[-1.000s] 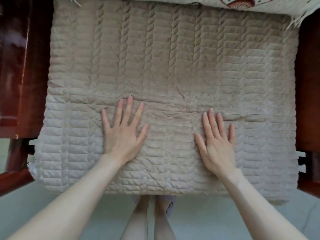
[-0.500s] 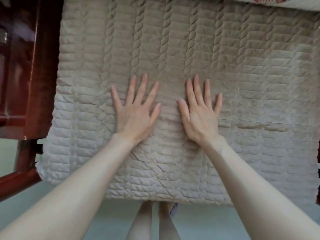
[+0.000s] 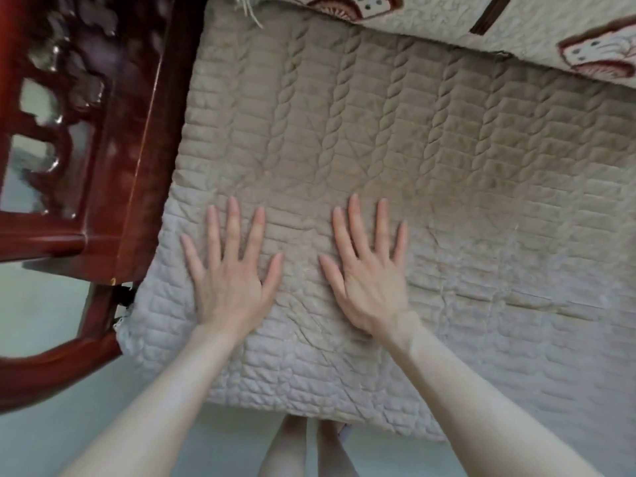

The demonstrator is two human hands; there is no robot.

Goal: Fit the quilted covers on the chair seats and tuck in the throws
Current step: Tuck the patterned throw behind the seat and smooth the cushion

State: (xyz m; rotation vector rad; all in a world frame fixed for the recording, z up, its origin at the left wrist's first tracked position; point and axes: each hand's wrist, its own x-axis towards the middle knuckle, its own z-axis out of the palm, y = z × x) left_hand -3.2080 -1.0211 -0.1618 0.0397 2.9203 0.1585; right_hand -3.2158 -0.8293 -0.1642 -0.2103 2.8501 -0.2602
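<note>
A beige quilted cover [image 3: 430,160] with cable-stitch columns lies spread over the chair seat. Its front edge hangs over the seat toward me. My left hand [image 3: 230,270] lies flat on the cover near its left side, fingers straight and spread. My right hand [image 3: 370,266] presses flat on the cover close beside it, fingers also spread. A cream throw [image 3: 516,32] with red mushroom motifs and a fringe lies along the back of the seat, at the top of the view.
The dark red carved wooden armrest [image 3: 103,132] of the chair stands at the left, with its curved front leg [image 3: 62,366] below. Pale floor [image 3: 51,442] shows in front of the seat, where my legs [image 3: 306,449] stand.
Both hands have slid left over the cover and moved slightly apart, still flat. The view has shifted left, so the armrest takes up more of the frame.
</note>
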